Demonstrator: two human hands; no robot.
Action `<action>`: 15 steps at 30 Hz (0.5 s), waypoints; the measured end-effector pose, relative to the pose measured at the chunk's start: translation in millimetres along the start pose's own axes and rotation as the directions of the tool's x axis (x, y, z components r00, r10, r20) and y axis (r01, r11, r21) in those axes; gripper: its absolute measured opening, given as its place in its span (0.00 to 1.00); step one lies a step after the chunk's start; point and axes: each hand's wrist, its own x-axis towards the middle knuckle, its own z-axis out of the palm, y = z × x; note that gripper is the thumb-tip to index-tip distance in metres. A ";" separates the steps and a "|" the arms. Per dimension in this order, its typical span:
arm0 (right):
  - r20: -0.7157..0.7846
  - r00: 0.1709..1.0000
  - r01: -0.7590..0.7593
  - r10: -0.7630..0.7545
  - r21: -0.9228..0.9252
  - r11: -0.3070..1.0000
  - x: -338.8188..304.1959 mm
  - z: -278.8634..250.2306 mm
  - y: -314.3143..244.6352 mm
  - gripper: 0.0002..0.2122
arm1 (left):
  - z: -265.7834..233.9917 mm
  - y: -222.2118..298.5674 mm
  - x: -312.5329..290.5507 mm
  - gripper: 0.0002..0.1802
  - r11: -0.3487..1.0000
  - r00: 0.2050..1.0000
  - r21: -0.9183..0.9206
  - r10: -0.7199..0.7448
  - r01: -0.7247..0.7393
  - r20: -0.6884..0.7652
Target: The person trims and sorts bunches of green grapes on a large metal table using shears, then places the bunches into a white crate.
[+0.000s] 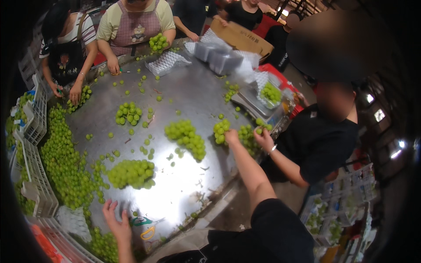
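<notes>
My left hand (116, 221) is raised over the near edge of the metal table (171, 206), fingers apart and nothing in them. Beside it lie scissors with green handles (141, 221) and a yellow-handled pair (148, 232). Stretched far to the right, my right hand (231, 137) grips a small bunch of green grapes (221, 130); its fingertips are partly hidden. Close by, a co-worker's hand (265, 141) holds other grapes (259, 126). Two larger bunches of grapes, one in the middle (186, 139) and one nearer me (131, 174), rest on the metal.
A long heap of grapes (61, 162) runs along the left beside white plastic crates (33, 171). At the far right stand a scale (258, 107), clear plastic boxes (219, 57) and a cardboard box (243, 37). Two people work across the table. Loose grapes are scattered about.
</notes>
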 end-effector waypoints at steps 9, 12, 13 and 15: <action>-0.153 0.946 0.149 -0.287 -0.581 0.800 14.5 -20.3 -1.8 0.18 | 22.6 -44.2 -0.8 0.21 0.998 0.985 0.058 -0.049 0.040 0.164; -0.150 0.820 0.447 -0.553 -0.436 0.781 -77.1 25.9 -69.1 0.20 | -16.9 -44.0 -10.7 0.21 0.992 0.993 0.060 -0.113 0.110 0.038; -0.093 0.773 0.576 -0.627 -0.310 0.757 -101.0 34.1 -74.9 0.21 | -13.2 -50.0 -6.3 0.21 0.994 0.993 0.038 -0.105 0.103 0.047; 0.090 0.741 0.670 -0.666 -0.034 0.741 -160.0 58.3 -82.6 0.23 | -7.8 -61.0 -3.8 0.22 0.994 0.991 0.006 -0.105 0.105 0.077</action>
